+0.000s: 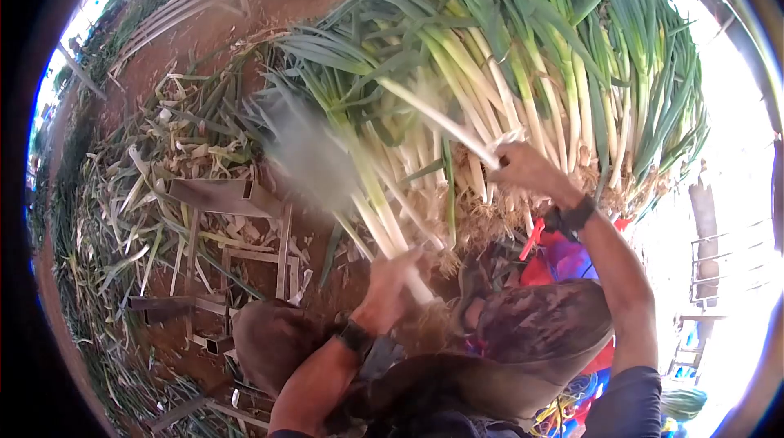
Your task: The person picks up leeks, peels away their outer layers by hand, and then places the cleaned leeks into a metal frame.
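Note:
My left hand (394,279) is closed around the lower white stalks of a few leeks (377,222), their root end sticking out toward my lap. My right hand (529,170) pinches the white end of a single leek stalk (441,122), which slants up and left across the others. In front of both hands a large pile of leeks (555,87) stands with green tops away from me. Their stringy roots (482,217) hang on the near side. A blurred pale patch hides part of the leaves left of centre.
A metal frame (216,195) stands left of my knees. Stripped leaves and peelings (155,168) cover the ground around it. Bare brown soil (286,5) lies farther back. Red and blue cloth or bags (572,262) sit beside my right leg, with coloured strings (563,409) below.

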`<action>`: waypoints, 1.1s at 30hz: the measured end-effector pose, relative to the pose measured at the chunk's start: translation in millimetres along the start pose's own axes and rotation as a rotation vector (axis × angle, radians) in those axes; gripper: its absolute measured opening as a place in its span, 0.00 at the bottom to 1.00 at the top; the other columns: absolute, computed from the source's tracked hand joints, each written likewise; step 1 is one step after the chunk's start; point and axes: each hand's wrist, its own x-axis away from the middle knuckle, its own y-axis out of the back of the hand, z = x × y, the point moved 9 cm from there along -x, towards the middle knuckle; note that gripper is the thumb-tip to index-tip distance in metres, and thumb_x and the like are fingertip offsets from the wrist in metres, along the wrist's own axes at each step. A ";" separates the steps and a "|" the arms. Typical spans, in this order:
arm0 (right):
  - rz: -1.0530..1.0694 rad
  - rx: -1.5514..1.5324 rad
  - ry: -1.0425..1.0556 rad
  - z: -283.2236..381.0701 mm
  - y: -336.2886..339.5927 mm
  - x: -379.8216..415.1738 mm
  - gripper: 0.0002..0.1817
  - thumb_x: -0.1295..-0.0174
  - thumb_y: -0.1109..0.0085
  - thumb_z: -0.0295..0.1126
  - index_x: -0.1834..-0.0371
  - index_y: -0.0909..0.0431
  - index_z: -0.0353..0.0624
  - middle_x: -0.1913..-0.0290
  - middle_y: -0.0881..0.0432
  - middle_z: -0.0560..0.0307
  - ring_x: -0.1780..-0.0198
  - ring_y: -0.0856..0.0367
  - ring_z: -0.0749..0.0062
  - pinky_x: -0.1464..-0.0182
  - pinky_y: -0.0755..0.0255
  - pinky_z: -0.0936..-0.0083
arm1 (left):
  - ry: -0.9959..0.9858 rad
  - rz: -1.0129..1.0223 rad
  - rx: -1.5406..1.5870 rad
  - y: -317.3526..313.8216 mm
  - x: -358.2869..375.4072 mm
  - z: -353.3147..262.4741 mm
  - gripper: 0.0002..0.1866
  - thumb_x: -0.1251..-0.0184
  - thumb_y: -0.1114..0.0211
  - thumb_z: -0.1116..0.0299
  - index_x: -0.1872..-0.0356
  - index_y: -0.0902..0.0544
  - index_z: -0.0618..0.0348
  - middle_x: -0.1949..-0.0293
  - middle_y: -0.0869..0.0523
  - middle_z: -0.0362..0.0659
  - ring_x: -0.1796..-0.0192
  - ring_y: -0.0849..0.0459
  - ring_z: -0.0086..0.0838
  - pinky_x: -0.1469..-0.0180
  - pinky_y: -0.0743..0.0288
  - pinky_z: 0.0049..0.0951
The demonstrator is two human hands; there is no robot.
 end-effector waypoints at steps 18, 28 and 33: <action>0.726 -0.667 0.004 83.8 -118.4 95.5 0.13 0.32 0.37 0.38 0.59 0.15 0.38 0.73 0.16 0.63 0.72 0.20 0.82 0.68 0.26 0.81 | -0.274 0.236 -0.454 -22.4 -0.4 -34.1 0.14 0.35 0.34 0.72 0.50 0.21 0.65 0.58 0.15 0.47 0.56 0.14 0.33 0.60 0.16 0.35; 0.708 -0.344 0.708 97.7 -110.6 155.7 0.23 0.34 0.42 0.54 0.65 0.14 0.44 0.75 0.16 0.50 0.69 0.15 0.74 0.66 0.23 0.70 | 0.166 0.211 0.000 -0.8 -15.7 -24.1 0.16 0.31 0.43 0.82 0.47 0.21 0.54 0.52 0.15 0.47 0.49 0.15 0.35 0.45 0.17 0.38; 0.438 -0.310 0.046 72.4 -89.2 75.2 0.26 0.36 0.43 0.56 0.49 0.17 0.46 0.57 0.15 0.43 0.61 0.12 0.67 0.61 0.21 0.67 | -0.156 0.346 -0.103 -14.1 -1.3 -32.6 0.18 0.25 0.43 0.57 0.41 0.27 0.53 0.42 0.22 0.49 0.37 0.21 0.38 0.37 0.21 0.43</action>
